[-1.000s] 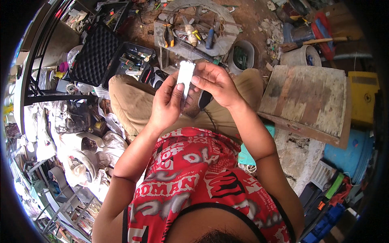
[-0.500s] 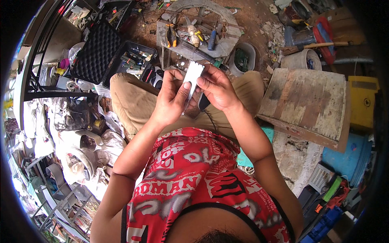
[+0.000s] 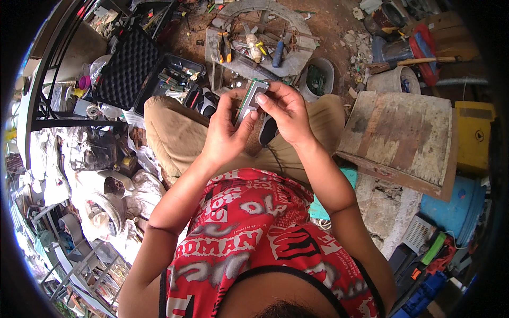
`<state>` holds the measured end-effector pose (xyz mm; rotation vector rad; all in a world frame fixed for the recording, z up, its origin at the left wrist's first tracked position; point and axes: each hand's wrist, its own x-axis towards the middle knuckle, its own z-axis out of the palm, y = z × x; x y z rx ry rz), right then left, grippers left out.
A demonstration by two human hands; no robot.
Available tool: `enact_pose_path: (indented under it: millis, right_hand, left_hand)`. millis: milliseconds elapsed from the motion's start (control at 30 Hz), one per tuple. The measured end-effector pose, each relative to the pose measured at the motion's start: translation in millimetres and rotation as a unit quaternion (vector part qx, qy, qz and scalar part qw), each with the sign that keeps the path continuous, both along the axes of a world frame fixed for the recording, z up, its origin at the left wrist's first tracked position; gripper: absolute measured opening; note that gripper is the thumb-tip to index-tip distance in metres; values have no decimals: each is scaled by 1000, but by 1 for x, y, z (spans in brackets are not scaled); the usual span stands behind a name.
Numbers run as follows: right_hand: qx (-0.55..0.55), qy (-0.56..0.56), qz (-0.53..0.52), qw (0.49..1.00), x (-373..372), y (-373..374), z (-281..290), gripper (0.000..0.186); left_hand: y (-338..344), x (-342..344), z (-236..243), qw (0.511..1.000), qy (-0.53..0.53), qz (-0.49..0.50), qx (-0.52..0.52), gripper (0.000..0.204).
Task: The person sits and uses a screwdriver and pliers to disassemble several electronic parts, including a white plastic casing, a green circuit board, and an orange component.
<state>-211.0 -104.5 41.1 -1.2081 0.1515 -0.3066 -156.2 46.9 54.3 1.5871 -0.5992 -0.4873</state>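
Left hand (image 3: 227, 126) and right hand (image 3: 288, 113) grip a module (image 3: 251, 100) (grey, green-edged) between their fingers, its long axis slanting away rightward, the right nearer its far end.

One left hand (image 3: 228, 127) and one right hand (image 3: 289, 114), two in all, are holding one module (image 3: 252, 100). Toward the left edge of the one counter (image 3: 293, 64), one pair of pliers (image 3: 225, 49) is lying; toward its right edge, one screwdriver (image 3: 278, 53); between these, one yellow tool (image 3: 262, 48). One bin (image 3: 332, 79) is standing just off the lower right corner. Beyond the left edge, one black case (image 3: 127, 66) is lying. Well beyond the right edge, one bucket (image 3: 384, 80), one board (image 3: 397, 138) and one yellow box (image 3: 474, 143) are sitting.
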Motion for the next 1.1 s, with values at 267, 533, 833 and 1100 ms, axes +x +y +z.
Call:
enact_pose_path:
  millis: [267,533,833,1100]
  right_hand:
    - [-113,39,-80,990,-1,-5,6,26]
    - [-153,35,-20,987,-5,-11,9,29]
    - [-202,40,13,979,-8,-14,10,28]
    - [-85,47,22,995,-3,-6,0,26]
  left_hand:
    - [-2,3,-6,978,-203,-10,41,45]
    - [2,-2,1,973,-206,-22,98,50]
    - [8,-3,-3,982,-172,-44,68,46]
    - [5,-1,-11,973,213,-56,-65,41]
